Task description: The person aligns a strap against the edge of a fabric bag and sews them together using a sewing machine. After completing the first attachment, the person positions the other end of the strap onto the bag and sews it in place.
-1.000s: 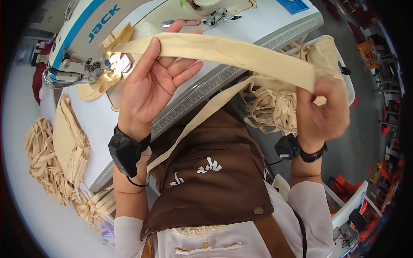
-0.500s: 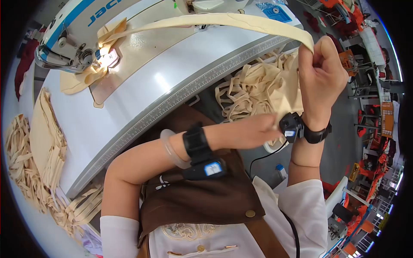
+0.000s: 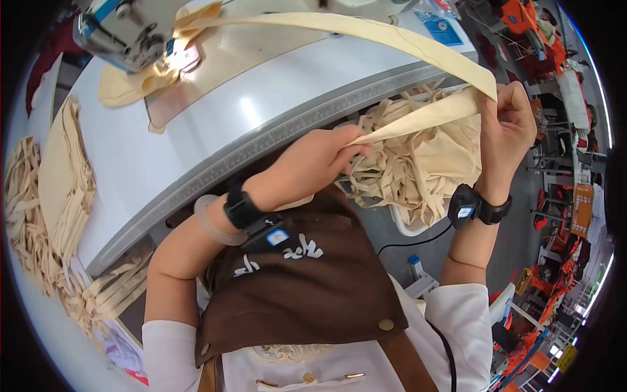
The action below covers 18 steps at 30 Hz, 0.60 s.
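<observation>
A long cream fabric strip [image 3: 392,40] runs from beside the sewing machine's needle area [image 3: 183,62] across the white table to my right hand [image 3: 509,130]. That hand pinches the strip where it folds over, out past the table edge. From the fold the strip comes back leftward, narrowing to my left hand [image 3: 320,160], whose fingers are closed on it in front of the table edge. Near the lit needle, more cream cloth [image 3: 127,85] lies bunched and flat under the machine head [image 3: 124,32].
Below my hands a white bin [image 3: 408,225] holds a heap of cream strips [image 3: 424,170]. Stacked cream panels [image 3: 65,176] and tangled strips [image 3: 23,202] lie at the left. A ruler [image 3: 261,134] lines the table's front edge. A blue item [image 3: 444,31] sits at the table's far right.
My left hand has moved away from my right, up and leftward, drawing the strip out between them. My right hand sits slightly lower, still holding the fold. The whole view has shifted a little.
</observation>
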Each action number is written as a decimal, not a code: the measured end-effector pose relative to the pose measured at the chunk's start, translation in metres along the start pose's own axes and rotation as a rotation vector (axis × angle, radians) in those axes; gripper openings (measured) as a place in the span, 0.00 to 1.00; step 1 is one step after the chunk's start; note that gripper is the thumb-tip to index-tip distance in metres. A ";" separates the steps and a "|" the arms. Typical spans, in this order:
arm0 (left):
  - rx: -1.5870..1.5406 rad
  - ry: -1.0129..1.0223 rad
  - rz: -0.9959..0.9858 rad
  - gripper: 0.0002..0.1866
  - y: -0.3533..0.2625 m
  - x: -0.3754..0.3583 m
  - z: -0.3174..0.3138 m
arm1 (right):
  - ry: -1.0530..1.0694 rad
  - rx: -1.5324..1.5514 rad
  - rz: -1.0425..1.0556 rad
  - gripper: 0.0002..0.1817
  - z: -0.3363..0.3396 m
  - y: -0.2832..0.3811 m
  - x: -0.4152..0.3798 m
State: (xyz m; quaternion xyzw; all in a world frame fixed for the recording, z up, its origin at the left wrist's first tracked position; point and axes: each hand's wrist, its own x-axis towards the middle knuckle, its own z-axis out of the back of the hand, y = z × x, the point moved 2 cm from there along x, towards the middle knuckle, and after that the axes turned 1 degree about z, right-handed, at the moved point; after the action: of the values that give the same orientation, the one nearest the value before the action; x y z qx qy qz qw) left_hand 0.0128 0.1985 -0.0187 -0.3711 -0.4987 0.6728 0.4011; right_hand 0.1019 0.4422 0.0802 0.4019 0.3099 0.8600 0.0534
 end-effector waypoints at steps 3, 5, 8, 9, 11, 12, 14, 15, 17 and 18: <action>0.156 -0.046 -0.113 0.19 0.008 -0.040 0.013 | 0.002 0.268 -0.227 0.15 -0.014 -0.018 -0.022; 0.162 -0.113 -0.084 0.20 0.005 -0.062 0.023 | -0.037 0.347 -0.288 0.18 -0.025 -0.034 -0.039; 0.015 -0.105 0.093 0.21 0.005 -0.095 0.043 | -0.025 0.434 -0.451 0.18 -0.040 -0.050 -0.059; -0.014 -0.080 0.120 0.21 0.008 -0.105 0.051 | -0.041 0.473 -0.439 0.18 -0.047 -0.055 -0.061; -0.019 -0.118 0.193 0.23 0.006 -0.127 0.062 | -0.010 0.436 -0.443 0.17 -0.048 -0.060 -0.064; 0.149 -0.193 0.127 0.24 0.007 -0.139 0.066 | 0.006 0.415 -0.446 0.17 -0.046 -0.062 -0.066; 0.486 -0.328 -0.001 0.26 0.010 -0.165 0.070 | 0.094 0.445 -0.453 0.16 -0.045 -0.061 -0.073; 0.680 -0.352 0.073 0.30 0.002 -0.177 0.073 | 0.133 0.447 -0.455 0.16 -0.046 -0.059 -0.076; 0.843 -0.444 0.036 0.27 0.001 -0.199 0.074 | 0.211 0.484 -0.548 0.16 -0.044 -0.064 -0.089; 0.926 -0.486 0.018 0.26 0.000 -0.210 0.075 | 0.235 0.498 -0.564 0.16 -0.047 -0.064 -0.096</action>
State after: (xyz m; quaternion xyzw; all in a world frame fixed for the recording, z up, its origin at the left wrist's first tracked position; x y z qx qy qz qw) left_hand 0.0298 -0.0202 0.0191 0.0079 -0.2245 0.8930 0.3899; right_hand 0.1223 0.4374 -0.0425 0.2003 0.6114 0.7502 0.1528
